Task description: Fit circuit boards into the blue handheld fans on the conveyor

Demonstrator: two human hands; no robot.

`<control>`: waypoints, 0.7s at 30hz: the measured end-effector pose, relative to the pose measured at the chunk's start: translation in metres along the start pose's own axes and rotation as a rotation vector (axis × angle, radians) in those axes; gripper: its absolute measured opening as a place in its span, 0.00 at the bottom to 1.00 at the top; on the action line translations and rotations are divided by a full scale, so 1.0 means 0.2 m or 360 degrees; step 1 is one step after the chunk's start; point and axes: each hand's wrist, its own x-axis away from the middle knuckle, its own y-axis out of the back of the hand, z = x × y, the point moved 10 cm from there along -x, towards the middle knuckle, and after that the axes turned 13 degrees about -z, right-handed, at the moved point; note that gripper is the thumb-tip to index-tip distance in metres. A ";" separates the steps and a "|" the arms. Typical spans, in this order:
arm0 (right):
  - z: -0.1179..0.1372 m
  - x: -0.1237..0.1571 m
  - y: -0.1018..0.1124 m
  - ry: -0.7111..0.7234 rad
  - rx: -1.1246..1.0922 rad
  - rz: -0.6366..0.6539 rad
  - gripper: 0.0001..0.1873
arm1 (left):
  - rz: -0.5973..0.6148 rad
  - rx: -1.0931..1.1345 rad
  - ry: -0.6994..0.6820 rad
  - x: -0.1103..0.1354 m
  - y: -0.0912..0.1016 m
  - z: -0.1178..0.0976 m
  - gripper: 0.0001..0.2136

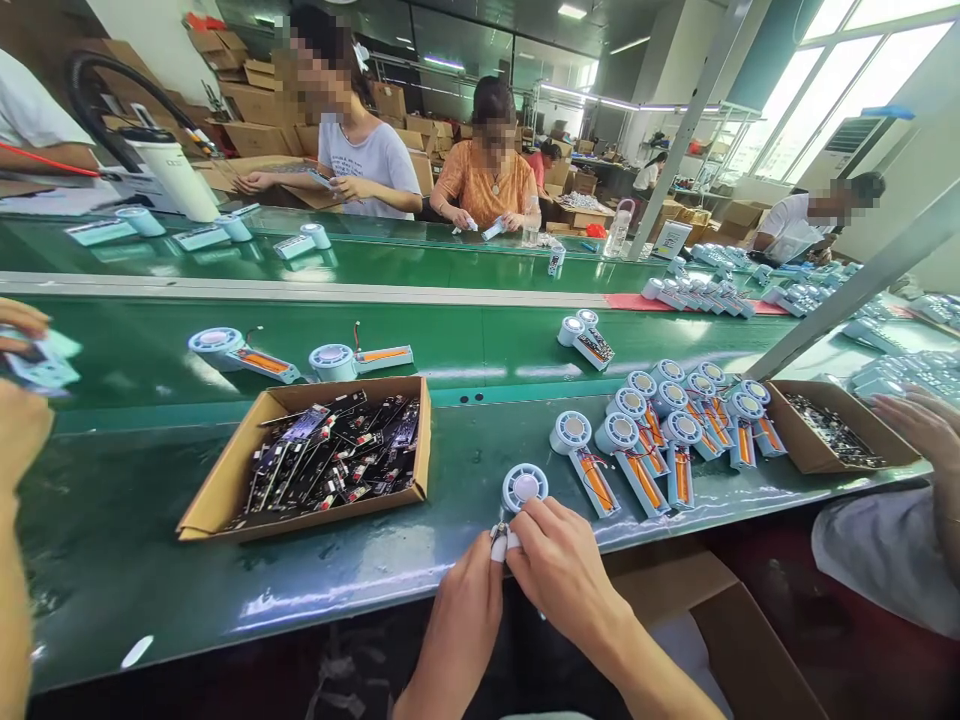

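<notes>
A pale blue handheld fan, its round grille turned up, lies at the table's front edge between my hands. My left hand is closed at the near end of the fan, with white covering on a fingertip and a small dark part at the tips. My right hand bends over the fan's handle just below the round head, fingers pressed together. My fingers hide most of the handle. Just right of my hands stand several similar fans with orange strips and thin wires showing in their open handles.
To the left sits a cardboard box of dark circuit boards; another box of small parts stands right. Fans lie on the green conveyor belt. Co-workers' hands flank me on both sides, and people work across the belt.
</notes>
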 end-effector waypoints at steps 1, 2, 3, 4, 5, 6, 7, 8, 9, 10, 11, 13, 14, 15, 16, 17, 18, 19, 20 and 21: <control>0.00 0.00 0.00 0.0007 0.0000 0.0032 0.13 | -0.0001 -0.0075 -0.0035 0.00 0.01 -0.01 0.11; 0.00 -0.01 -0.01 0.0008 -0.0015 0.0057 0.13 | 0.0007 -0.0148 -0.0065 0.00 0.01 -0.01 0.11; 0.00 -0.01 -0.01 0.0002 -0.0049 0.0079 0.13 | 0.0026 -0.0204 -0.0092 0.00 0.02 -0.01 0.11; 0.00 -0.01 0.00 -0.0012 -0.0103 0.0099 0.13 | 0.0054 -0.0234 -0.0119 0.00 0.02 -0.01 0.12; -0.01 -0.01 0.00 -0.0036 -0.0174 0.0117 0.12 | 0.0093 -0.0234 -0.0145 -0.01 0.02 -0.01 0.12; -0.02 -0.02 0.00 -0.0069 -0.0255 0.0137 0.12 | 0.0141 -0.0210 -0.0170 -0.01 0.02 -0.01 0.13; -0.04 -0.02 0.00 -0.0110 -0.0339 0.0159 0.12 | 0.0191 -0.0166 -0.0187 -0.02 0.03 -0.02 0.13; -0.06 -0.01 0.00 -0.0159 -0.0418 0.0180 0.12 | 0.0233 -0.0110 -0.0197 -0.02 0.03 -0.02 0.13; -0.08 -0.01 0.00 -0.0210 -0.0486 0.0200 0.12 | 0.0263 -0.0053 -0.0200 -0.03 0.04 -0.03 0.13; -0.10 -0.01 0.00 -0.0256 -0.0545 0.0213 0.12 | 0.0291 0.0003 -0.0196 -0.04 0.05 -0.03 0.12; -0.12 -0.01 0.00 -0.0295 -0.0597 0.0227 0.12 | 0.0315 0.0054 -0.0189 -0.05 0.05 -0.03 0.12; -0.14 -0.01 0.00 -0.0344 -0.0700 0.0265 0.14 | 0.0356 0.0136 -0.0180 -0.06 0.06 -0.03 0.12; -0.14 -0.01 0.00 -0.0347 -0.0752 0.0290 0.15 | 0.0382 0.0161 -0.0178 -0.06 0.06 -0.03 0.12; -0.14 -0.02 0.00 -0.0336 -0.0805 0.0322 0.15 | 0.0411 0.0170 -0.0176 -0.06 0.05 -0.02 0.12; -0.13 -0.02 0.00 -0.0317 -0.0853 0.0353 0.15 | 0.0441 0.0170 -0.0176 -0.07 0.05 -0.02 0.12; -0.13 -0.02 0.00 -0.0294 -0.0890 0.0378 0.14 | 0.0472 0.0160 -0.0179 -0.07 0.05 -0.01 0.12; -0.12 -0.03 0.00 -0.0276 -0.0910 0.0389 0.14 | 0.0504 0.0148 -0.0184 -0.07 0.04 -0.01 0.12; -0.12 -0.03 0.00 -0.0264 -0.0913 0.0390 0.14 | 0.0531 0.0138 -0.0190 -0.07 0.03 -0.01 0.12; -0.12 -0.03 0.00 -0.0259 -0.0904 0.0382 0.13 | 0.0550 0.0134 -0.0197 -0.07 0.03 -0.01 0.12; -0.12 -0.03 -0.01 -0.0260 -0.0887 0.0365 0.13 | 0.0558 0.0140 -0.0201 -0.07 0.02 -0.01 0.12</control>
